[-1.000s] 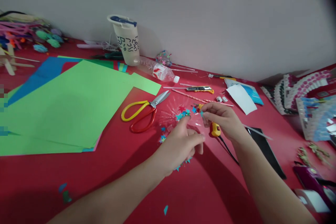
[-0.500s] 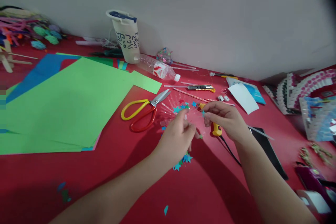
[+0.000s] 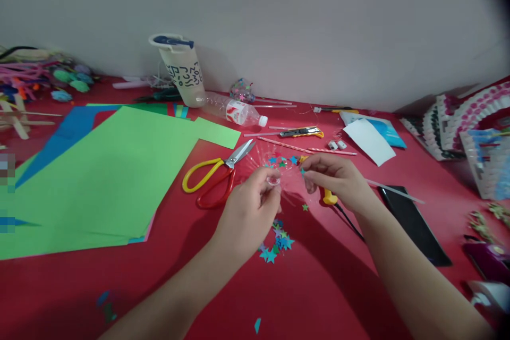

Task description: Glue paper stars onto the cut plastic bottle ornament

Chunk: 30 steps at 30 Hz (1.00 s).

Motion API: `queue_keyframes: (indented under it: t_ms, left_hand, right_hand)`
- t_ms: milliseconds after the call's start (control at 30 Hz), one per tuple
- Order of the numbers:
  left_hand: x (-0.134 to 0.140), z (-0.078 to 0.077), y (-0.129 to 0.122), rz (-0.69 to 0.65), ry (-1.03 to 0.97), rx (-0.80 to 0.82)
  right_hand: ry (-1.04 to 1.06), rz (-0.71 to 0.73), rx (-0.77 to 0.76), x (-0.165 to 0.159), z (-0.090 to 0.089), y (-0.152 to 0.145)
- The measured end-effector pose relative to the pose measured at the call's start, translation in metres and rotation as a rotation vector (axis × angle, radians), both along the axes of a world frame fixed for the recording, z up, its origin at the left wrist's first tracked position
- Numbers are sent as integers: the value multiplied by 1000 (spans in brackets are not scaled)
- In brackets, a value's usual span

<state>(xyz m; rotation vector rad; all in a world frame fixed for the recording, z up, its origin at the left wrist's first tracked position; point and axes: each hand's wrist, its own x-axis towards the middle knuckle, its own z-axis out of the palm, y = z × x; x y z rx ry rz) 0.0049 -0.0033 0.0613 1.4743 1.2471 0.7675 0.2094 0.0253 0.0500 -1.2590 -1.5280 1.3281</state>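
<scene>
My left hand (image 3: 255, 202) is closed around the neck of a clear plastic piece with thin strips (image 3: 290, 167) fanning outward, like a cut bottle top. Small colored paper stars lie on or behind the strips; I cannot tell which. My right hand (image 3: 332, 175) pinches a tiny blue star (image 3: 303, 171) at the right side of the strips. Below my left hand lies a pile of paper stars (image 3: 274, 249), with a single green star (image 3: 305, 207) apart from it. Under my right hand is a yellow corded tool (image 3: 330, 197), partly hidden.
Scissors (image 3: 235, 159) lie open left of my hands, beside green paper sheets (image 3: 103, 180). Behind are a plastic bottle (image 3: 239, 112), a white cup (image 3: 183, 74), a utility knife (image 3: 302, 132) and a star-covered clear piece (image 3: 242, 90). A black phone-like slab (image 3: 414, 226) lies right.
My view has shifted slightly. My left hand has turned and moved a little left, so the clear ring of the neck shows more. The right hand keeps its pinch on the blue star.
</scene>
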Motion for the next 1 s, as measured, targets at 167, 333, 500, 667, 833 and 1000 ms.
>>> queue_keyframes:
  t_ms: [167, 333, 500, 667, 833, 1000]
  left_hand:
    - [3, 8, -5, -36, -23, -143]
    - [3, 11, -3, -81, -145, -303]
    - [1, 12, 0, -117, -248, -411]
    - [1, 14, -1, -148, -275, -457]
    - [2, 15, 1, -157, -301, -493]
    - [2, 13, 4, -191, -359, -562]
  right_hand:
    - [28, -4, -6, 1, 1, -1]
    - [74, -35, 4, 3, 3, -2]
    - [40, -95, 24, 4, 6, -3]
    - [-2, -106, -11, 3, 6, -6]
    - [-22, -100, -13, 4, 6, -6]
    - [-18, -59, -13, 1, 8, -5]
